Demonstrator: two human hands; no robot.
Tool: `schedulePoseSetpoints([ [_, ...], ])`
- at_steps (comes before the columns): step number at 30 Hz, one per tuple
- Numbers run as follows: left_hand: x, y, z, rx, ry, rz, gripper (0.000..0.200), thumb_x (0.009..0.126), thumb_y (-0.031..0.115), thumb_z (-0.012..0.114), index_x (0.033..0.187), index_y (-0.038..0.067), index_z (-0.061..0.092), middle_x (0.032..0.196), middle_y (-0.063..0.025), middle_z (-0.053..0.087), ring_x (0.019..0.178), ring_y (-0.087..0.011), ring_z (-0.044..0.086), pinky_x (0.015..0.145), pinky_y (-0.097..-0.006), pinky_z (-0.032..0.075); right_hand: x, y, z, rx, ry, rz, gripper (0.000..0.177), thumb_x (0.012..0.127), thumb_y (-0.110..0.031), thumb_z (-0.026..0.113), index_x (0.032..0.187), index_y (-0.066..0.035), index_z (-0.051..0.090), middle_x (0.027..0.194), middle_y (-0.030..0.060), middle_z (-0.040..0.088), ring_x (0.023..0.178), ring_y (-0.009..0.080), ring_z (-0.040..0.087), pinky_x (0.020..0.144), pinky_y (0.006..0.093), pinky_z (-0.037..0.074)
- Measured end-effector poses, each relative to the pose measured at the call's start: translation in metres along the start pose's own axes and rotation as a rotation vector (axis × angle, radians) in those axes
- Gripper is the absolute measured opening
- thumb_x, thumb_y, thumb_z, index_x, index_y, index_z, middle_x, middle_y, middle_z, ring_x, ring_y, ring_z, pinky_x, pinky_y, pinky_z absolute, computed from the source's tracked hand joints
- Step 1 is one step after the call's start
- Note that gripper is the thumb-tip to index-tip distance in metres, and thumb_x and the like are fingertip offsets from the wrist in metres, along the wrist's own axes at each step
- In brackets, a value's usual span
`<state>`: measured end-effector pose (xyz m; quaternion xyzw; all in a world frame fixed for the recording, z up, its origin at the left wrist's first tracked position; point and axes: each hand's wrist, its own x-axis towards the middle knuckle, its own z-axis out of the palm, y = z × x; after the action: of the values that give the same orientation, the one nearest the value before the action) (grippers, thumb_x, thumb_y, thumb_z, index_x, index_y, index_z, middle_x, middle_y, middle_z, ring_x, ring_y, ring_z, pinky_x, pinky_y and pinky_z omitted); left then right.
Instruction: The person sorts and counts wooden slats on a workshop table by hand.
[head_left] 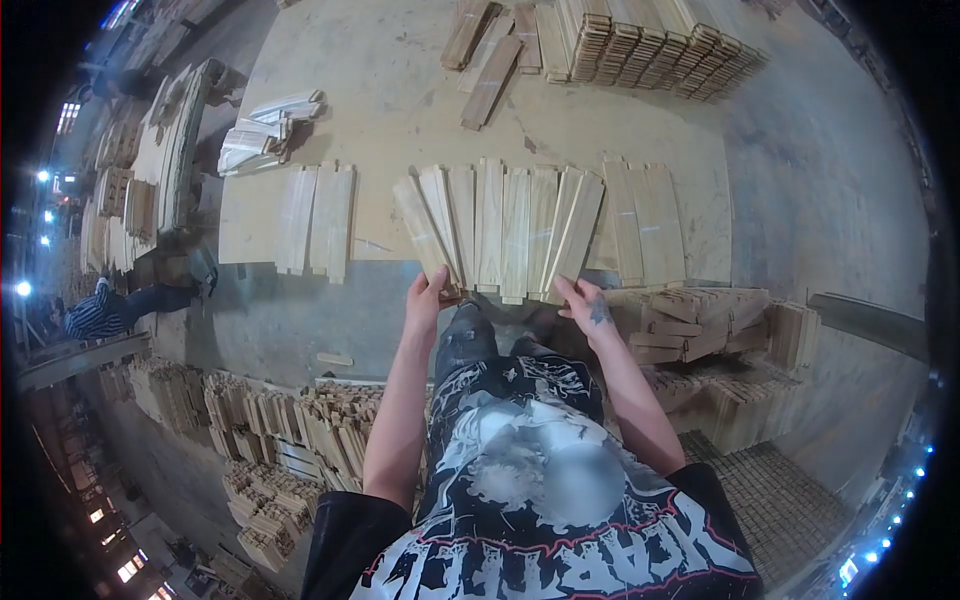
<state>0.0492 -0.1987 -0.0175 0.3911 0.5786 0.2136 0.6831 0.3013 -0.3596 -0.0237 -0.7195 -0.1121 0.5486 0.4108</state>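
Fan of slats (500, 230): held at its near ends, spread above the near edge of the sheet table (400, 110).
Left hand (425, 297): fingers curled, pinching the fan's lower left corner.
Right hand (588, 305): fingers closed on the lower right corner.
Count in hand: about eight slats; overlaps blur the tally.
Laid sets: two, flat on the table. Left set (315, 220) four slats; right set (648, 225) three, perhaps four.
Done, by the look of it: two sets down, a gap between them under the fan.
Left, by the look of it: fan not yet set down; far stacks (650, 45) packed on edge, too many to count; floor heaps (300, 430) likewise.
Nearby: one other person (95, 315), well apart at the left.
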Motion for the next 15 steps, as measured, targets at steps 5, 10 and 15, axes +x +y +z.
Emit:
schedulePoseSetpoints([
  [5, -0.006, 0.009, -0.006, -0.013, -0.038, -0.010, 0.034, 0.105, 0.033, 0.059, 0.123, 0.005, 0.065, 0.105, -0.0055, 0.070, 0.089, -0.0149, 0.068, 0.078, -0.0333, 0.056, -0.011, -0.014, 0.000, 0.087, -0.032, -0.050, 0.043, 0.098, -0.039, 0.070, 0.121, -0.003, 0.070, 0.102, 0.0044, 0.069, 0.091, 0.0108, 0.065, 0.076, 0.0293, 0.058],
  [10, -0.006, 0.001, 0.030, 0.005, -0.054, 0.001, 0.032, 0.105, 0.032, 0.057, 0.124, 0.006, 0.064, 0.108, -0.0049, 0.070, 0.097, -0.0166, 0.068, 0.084, -0.0386, 0.055, 0.002, -0.007, 0.021, 0.087, -0.061, -0.045, 0.046, 0.098, -0.040, 0.069, 0.124, -0.002, 0.068, 0.110, 0.0086, 0.070, 0.099, 0.0179, 0.068, 0.083, 0.0339, 0.059],
  [15, -0.003, -0.004, 0.042, -0.063, -0.099, -0.021, 0.032, 0.107, 0.029, 0.054, 0.129, 0.006, 0.057, 0.115, -0.0068, 0.070, 0.101, -0.0190, 0.069, 0.085, -0.0371, 0.055, 0.007, -0.009, 0.040, 0.217, -0.053, -0.026, 0.054, 0.099, -0.044, 0.067, 0.122, 0.005, 0.065, 0.111, 0.0105, 0.069, 0.105, 0.0192, 0.068, 0.085, 0.0363, 0.060],
])
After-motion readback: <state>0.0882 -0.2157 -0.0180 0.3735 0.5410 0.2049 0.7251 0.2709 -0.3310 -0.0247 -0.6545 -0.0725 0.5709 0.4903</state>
